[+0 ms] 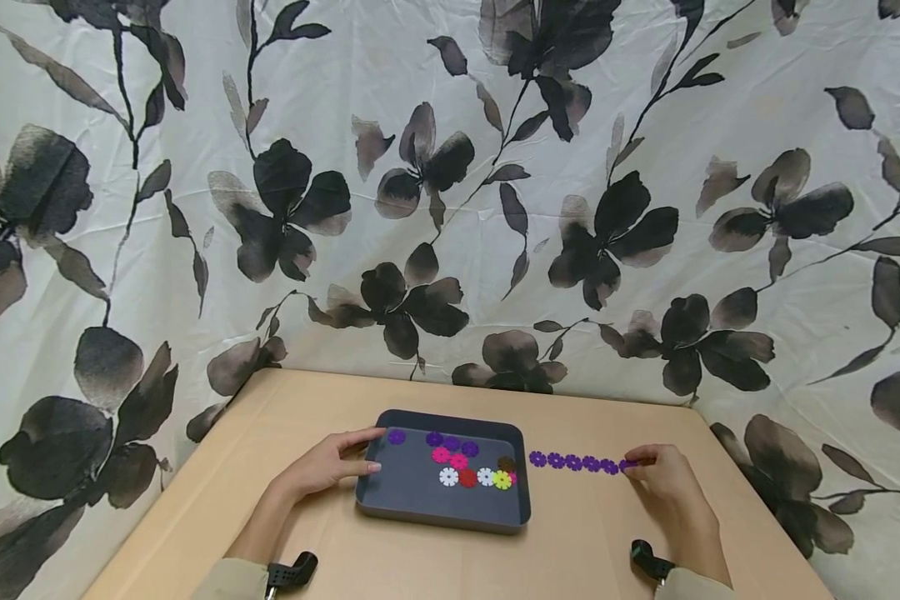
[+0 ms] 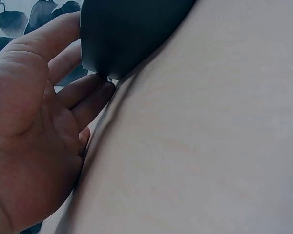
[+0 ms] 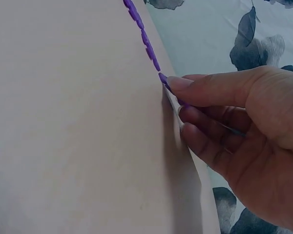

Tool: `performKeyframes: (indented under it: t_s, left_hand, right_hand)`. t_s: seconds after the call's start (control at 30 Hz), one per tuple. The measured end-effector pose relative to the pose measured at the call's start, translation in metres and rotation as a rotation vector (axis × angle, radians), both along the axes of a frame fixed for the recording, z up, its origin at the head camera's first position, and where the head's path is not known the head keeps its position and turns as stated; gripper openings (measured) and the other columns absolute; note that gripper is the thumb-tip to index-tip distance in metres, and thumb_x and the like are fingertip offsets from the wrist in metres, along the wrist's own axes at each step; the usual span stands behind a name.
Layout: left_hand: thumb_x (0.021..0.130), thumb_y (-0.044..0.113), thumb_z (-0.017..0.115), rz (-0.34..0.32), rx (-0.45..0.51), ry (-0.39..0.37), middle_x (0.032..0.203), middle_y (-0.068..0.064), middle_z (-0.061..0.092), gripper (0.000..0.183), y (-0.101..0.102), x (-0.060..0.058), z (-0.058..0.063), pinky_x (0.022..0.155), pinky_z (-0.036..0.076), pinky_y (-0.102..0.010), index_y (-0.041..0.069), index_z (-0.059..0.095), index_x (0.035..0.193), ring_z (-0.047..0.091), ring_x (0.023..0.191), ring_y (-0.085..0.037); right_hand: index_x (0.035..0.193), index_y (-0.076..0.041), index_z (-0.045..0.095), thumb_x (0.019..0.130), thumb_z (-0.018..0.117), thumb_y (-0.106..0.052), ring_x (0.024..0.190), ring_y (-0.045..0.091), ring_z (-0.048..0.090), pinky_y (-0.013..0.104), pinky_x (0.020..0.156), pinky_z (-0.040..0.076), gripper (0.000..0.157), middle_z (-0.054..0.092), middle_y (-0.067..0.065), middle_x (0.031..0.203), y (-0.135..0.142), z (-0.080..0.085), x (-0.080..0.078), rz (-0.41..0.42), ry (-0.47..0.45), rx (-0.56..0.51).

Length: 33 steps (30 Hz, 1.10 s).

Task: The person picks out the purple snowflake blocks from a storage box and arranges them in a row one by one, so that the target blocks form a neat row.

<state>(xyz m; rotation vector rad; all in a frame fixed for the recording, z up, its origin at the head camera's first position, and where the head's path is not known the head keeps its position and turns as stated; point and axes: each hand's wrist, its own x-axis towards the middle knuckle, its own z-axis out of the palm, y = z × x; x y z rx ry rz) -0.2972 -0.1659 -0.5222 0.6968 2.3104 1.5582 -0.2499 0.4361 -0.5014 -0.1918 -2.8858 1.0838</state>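
A dark grey tray [image 1: 427, 510] lies on the table with flower-shaped discs in purple, pink, white, red, yellow and brown. At its left side rests my left hand [image 1: 330, 465], fingers and thumb extended against the rim; the left wrist view shows fingertips [image 2: 107, 87] by the tray's outer wall [image 2: 122, 39]. Right of the tray runs a straight row of purple flower-shaped discs [image 1: 573, 462]. My right hand [image 1: 667, 475] pinches the disc at the row's right end between thumb and fingers. In the right wrist view, the thumb partly hides that purple disc [image 3: 167, 83].
The pale wooden table [image 1: 570, 550] ends at a back edge close to a hanging cloth [image 1: 495, 250] with dark printed flowers. A black band [image 1: 292, 572] circles the left wrist, another black band [image 1: 651, 562] the right. Light sleeves [image 1: 232, 580] cover the forearms.
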Motion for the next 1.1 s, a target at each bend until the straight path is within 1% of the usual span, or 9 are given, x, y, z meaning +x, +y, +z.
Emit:
performKeyframes:
  t_s: [0.1,0.23,0.3,0.4,0.57,0.73,0.83,0.93,1.1]
  left_hand:
    - [0.095,0.026,0.078,0.000,-0.002,0.004,0.165,-0.015,0.040,0.068,0.000,0.000,-0.001,0.128,0.025,-0.055,0.011,0.050,0.155,0.031,0.156,-0.038]
    - [0.096,0.024,0.077,-0.001,0.000,0.004,0.165,-0.015,0.039,0.067,0.000,0.000,-0.001,0.128,0.024,-0.055,0.010,0.050,0.155,0.030,0.156,-0.038]
    - [0.096,0.023,0.077,-0.002,0.003,0.002,0.166,-0.016,0.039,0.067,0.001,0.000,-0.001,0.129,0.024,-0.055,0.010,0.050,0.155,0.030,0.156,-0.038]
    - [0.096,0.024,0.077,-0.002,0.006,0.000,0.166,-0.016,0.039,0.067,0.001,0.000,-0.001,0.129,0.024,-0.055,0.010,0.050,0.155,0.030,0.156,-0.038]
    - [0.095,0.028,0.079,0.001,0.003,-0.001,0.166,-0.016,0.038,0.069,0.001,0.000,0.000,0.128,0.025,-0.055,0.011,0.050,0.155,0.030,0.156,-0.038]
    - [0.095,0.027,0.078,-0.002,0.003,0.000,0.166,-0.016,0.038,0.069,0.000,0.001,0.002,0.128,0.025,-0.055,0.011,0.050,0.156,0.030,0.156,-0.038]
    - [0.095,0.026,0.078,-0.003,0.005,0.001,0.166,-0.016,0.038,0.068,0.000,0.000,0.002,0.128,0.025,-0.055,0.010,0.049,0.156,0.030,0.156,-0.038]
    - [0.095,0.028,0.078,-0.004,0.009,-0.002,0.166,-0.016,0.038,0.069,-0.001,0.000,0.001,0.128,0.024,-0.054,0.010,0.049,0.156,0.030,0.157,-0.038]
    - [0.094,0.031,0.079,-0.008,0.011,-0.010,0.167,-0.015,0.037,0.071,0.000,-0.001,0.000,0.129,0.024,-0.054,0.011,0.049,0.156,0.029,0.157,-0.037]
  right_hand:
    - [0.108,0.004,0.075,0.092,0.075,-0.002,0.102,0.032,0.067,0.049,0.090,0.055,0.018,0.077,0.016,0.104,-0.001,0.000,-0.001,0.002,0.000,0.001]
    - [0.117,0.004,0.073,0.097,0.072,-0.008,0.099,0.029,0.063,0.034,0.079,0.054,0.024,0.074,0.016,0.109,-0.005,0.004,0.000,-0.019,0.034,-0.007]
    - [0.123,0.003,0.071,0.100,0.070,-0.013,0.096,0.025,0.060,0.026,0.072,0.051,0.028,0.072,0.017,0.113,-0.009,0.006,0.000,-0.032,0.087,-0.033]
    - [0.129,0.000,0.069,0.102,0.070,-0.020,0.095,0.017,0.057,0.019,0.070,0.052,0.034,0.070,0.019,0.119,-0.020,0.011,-0.004,-0.032,0.201,-0.096]
    - [0.130,-0.002,0.070,0.101,0.071,-0.024,0.094,0.008,0.059,0.015,0.071,0.054,0.036,0.071,0.021,0.123,-0.046,0.022,-0.011,0.044,0.328,-0.191]
    - [0.130,0.001,0.069,0.101,0.070,-0.014,0.096,0.016,0.063,0.016,0.075,0.055,0.033,0.070,0.026,0.123,-0.079,0.038,-0.011,0.117,0.328,-0.288]
    - [0.130,0.004,0.068,0.101,0.070,-0.010,0.097,0.016,0.065,0.016,0.078,0.056,0.032,0.068,0.028,0.125,-0.100,0.043,-0.015,0.139,0.319,-0.336]
    - [0.128,0.001,0.070,0.100,0.072,-0.015,0.099,0.013,0.065,0.014,0.081,0.056,0.033,0.070,0.024,0.125,-0.118,0.040,-0.022,0.172,0.331,-0.359]
    - [0.126,-0.007,0.072,0.098,0.075,-0.021,0.105,0.021,0.067,0.017,0.087,0.057,0.033,0.071,0.019,0.124,-0.149,0.031,-0.036,0.267,0.303,-0.384]
